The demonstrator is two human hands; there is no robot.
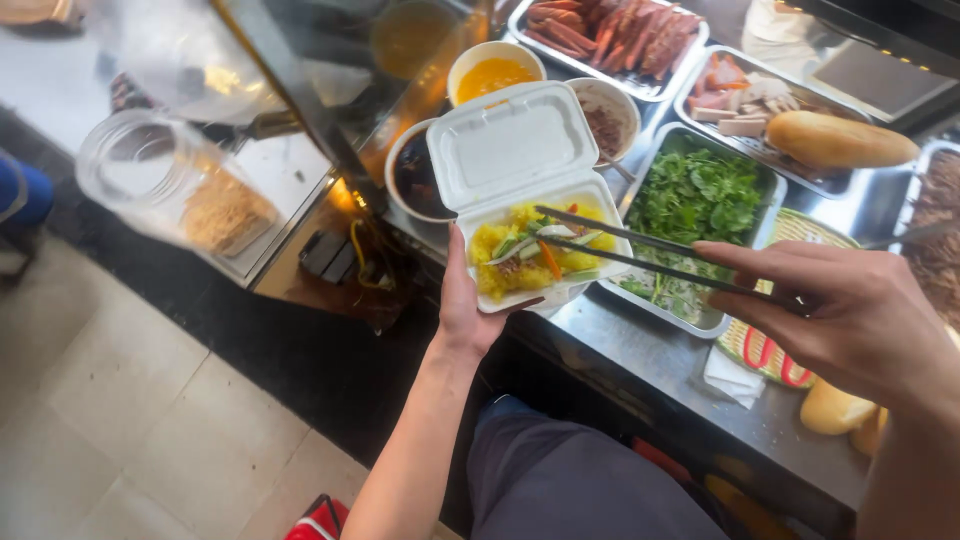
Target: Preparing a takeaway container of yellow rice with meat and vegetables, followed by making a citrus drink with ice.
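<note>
My left hand (465,305) holds up an open white foam box (520,160) from below. The box holds yellow sticky rice with cucumber and carrot strips (530,255). My right hand (850,315) grips a pair of dark chopsticks (640,250), whose tips rest on the food inside the box. The lid stands open behind the food.
On the steel counter (640,350) sit a tray of green herbs (700,195), a tray of sausages (610,35), a tray of sliced meat (735,95) with a baguette (840,140), and bowls of yellow (490,75) and dark sauce (415,175). A clear jar (175,180) stands left.
</note>
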